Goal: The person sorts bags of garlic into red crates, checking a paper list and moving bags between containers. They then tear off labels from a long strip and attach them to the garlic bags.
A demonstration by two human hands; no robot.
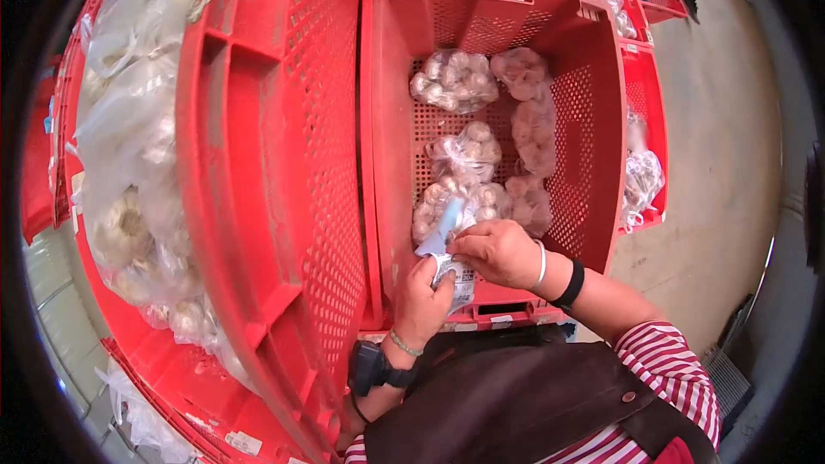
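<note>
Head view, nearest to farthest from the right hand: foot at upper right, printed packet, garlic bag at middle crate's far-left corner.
From right hand:
1. Printed packet, just left, held.
2. Garlic bag, far-left corner.
3. Foot, upper right.

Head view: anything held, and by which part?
Yes, a printed packet: left hand pinches its left side, right hand its upper end. Exact finger contact can't be told.

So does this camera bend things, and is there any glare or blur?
Head view: yes, the left crate bows and the corners go black; pale glare whitens its plastic bags. Head view: print on the plastic in the left hand is mostly too small and soft to read.
</note>
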